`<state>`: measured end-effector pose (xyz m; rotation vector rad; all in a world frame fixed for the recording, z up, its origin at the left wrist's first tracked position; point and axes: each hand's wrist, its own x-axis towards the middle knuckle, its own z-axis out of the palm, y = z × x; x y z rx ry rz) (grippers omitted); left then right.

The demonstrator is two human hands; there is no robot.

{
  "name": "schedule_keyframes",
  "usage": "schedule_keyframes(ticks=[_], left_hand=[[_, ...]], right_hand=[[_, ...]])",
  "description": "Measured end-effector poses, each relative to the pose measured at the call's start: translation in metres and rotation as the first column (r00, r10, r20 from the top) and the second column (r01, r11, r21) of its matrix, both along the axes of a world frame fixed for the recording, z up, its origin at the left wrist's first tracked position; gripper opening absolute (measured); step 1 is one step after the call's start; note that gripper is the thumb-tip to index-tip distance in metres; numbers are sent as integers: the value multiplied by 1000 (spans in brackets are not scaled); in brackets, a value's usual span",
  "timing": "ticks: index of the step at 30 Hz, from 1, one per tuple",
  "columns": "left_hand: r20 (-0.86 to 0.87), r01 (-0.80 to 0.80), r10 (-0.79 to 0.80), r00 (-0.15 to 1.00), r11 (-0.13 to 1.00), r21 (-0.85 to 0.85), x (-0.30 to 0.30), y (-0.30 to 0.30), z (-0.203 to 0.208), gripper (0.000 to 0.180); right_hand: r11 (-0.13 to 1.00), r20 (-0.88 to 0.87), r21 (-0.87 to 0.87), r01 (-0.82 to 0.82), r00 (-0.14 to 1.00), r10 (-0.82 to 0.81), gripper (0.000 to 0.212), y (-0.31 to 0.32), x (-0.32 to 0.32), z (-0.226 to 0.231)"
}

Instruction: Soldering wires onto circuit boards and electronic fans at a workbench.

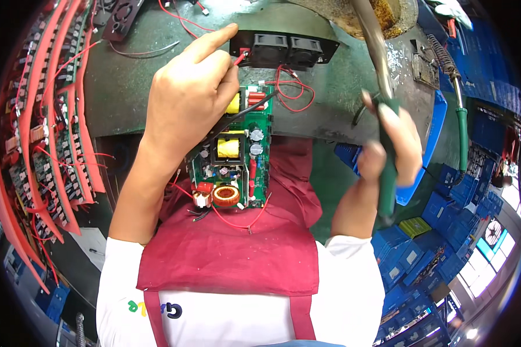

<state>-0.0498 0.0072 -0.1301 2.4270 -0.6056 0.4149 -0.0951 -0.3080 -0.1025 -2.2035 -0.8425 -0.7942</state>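
From the head view, a worker's left hand [194, 84] is at the left end of a black fan panel [329, 45] on the bench [333, 107], index finger stretched along the panel's edge, thumb and curled fingers closed in an apparent pinch on a short red lead [241, 58]. The panel lies near the far side of the work area, its long axis running left to right across the worker's front. The right hand [404, 139] is well apart from it, to the right and closer to the body, wrapped around the handle of a green-handled soldering iron [381, 69]. The iron points away from the worker, its metal shaft leaning slightly left, roughly crosswise to the panel; it leaves the upper edge, so the tip cannot be seen. The left hand is plainly the nearer to panel and lead, which both lie to the left of the iron. Below the panel, a green circuit board [260, 122] stretches lengthwise toward the worker's red apron [226, 254], a black cable [243, 111] slanting across it.
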Motion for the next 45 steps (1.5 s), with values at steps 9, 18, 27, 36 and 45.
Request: schedule_keyframes(ticks=[9,18,27,36,45], left_hand=[[4,2,-2,1000,1000,-18,9,-38,3,11],[-189,-43,37,981,999,-26,-18,-89,26,7],[-93,0,-4,996,999,-40,-23,-92,31,8],[-135,3,-7,991,1000,-29,-24,-82,32,8],[-51,23,-24,998,999,-22,-21,-69,37,9]], right_hand=[[173,-367,890,423,887,-279,53,-61,-104,-35],[-557,53,825,98,967,248,83,-139,-105,-24],[-680,41,716,158,963,267,79,-171,-101,-20],[517,-319,-58,854,475,-820,26,-89,-86,5],[347,-216,-629,696,273,-937,98,-53,-57,-13]])
